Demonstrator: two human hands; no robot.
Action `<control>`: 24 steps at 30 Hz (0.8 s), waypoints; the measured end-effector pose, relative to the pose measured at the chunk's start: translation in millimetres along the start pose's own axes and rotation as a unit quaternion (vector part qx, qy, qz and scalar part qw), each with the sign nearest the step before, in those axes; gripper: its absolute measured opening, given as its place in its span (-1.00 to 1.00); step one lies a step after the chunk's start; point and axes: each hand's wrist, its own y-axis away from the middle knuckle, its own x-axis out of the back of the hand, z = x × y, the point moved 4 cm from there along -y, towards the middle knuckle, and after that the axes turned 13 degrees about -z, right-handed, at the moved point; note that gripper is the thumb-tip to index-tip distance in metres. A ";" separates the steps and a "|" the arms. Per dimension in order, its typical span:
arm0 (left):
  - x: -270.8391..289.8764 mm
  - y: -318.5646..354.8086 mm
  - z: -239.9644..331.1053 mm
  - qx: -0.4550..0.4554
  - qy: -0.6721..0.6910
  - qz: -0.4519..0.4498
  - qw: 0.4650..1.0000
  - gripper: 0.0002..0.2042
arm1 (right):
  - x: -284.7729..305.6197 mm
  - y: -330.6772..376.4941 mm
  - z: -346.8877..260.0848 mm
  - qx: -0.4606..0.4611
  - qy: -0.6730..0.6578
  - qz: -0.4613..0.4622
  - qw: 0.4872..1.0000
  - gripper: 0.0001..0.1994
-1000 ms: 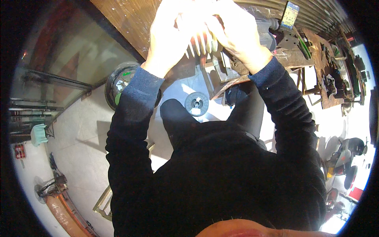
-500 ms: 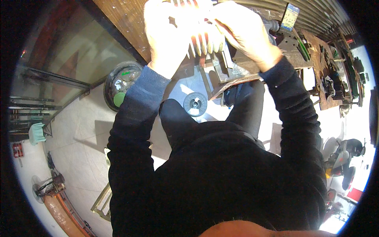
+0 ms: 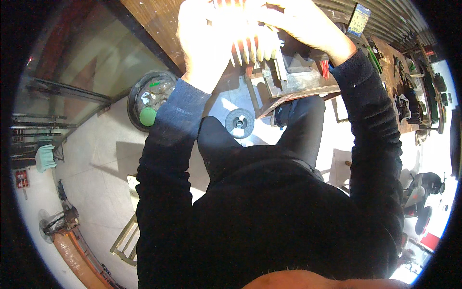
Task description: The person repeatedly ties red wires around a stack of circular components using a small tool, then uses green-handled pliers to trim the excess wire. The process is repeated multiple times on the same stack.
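Strong glare washes out both hands at the top of the head view. My left hand (image 3: 202, 45) is closed around the left side of a row of several narrow pale strips (image 3: 253, 47), with reddish bands between some of them. What the strips belong to cannot be made out. At their right upper end, my right hand (image 3: 310, 26) has its thumb and fingers bent together; the glare hides what is between them. Below and right of the strips is an open metal-bottomed tray (image 3: 315, 83) with a wooden edge.
A phone (image 3: 359, 20) stands at the upper right by a cluttered wooden bench (image 3: 385, 53). A black tub (image 3: 131, 108) holding scraps and a green round thing is at left. Between my knees a dark reel (image 3: 239, 124) lies on the floor. A teal stool (image 3: 45, 158) stands far left.
My right hand and forearm have shifted to the right and slightly up, uncovering more of the tray and something red in it. My left hand stays almost in place on the strips.
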 end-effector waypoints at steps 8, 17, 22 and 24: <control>14.2 -2.9 6.5 -0.032 -0.012 -0.042 0.999 -0.70 | -9.5 -6.4 -34.0 -0.015 -0.161 0.022 0.987 -0.46; 16.3 -32.6 -1.0 -0.096 -0.020 -0.179 0.979 -0.69 | -1.1 -9.3 -24.4 -0.036 -0.061 0.005 0.997 -0.57; 5.0 -38.3 -0.7 -0.104 -0.010 -0.198 0.975 -0.69 | 10.6 4.1 1.5 -0.148 -0.033 0.040 0.988 -0.60; 2.6 -36.0 0.2 -0.104 -0.007 -0.198 0.975 -0.69 | 14.0 7.8 2.0 -0.104 -0.012 0.034 0.994 -0.61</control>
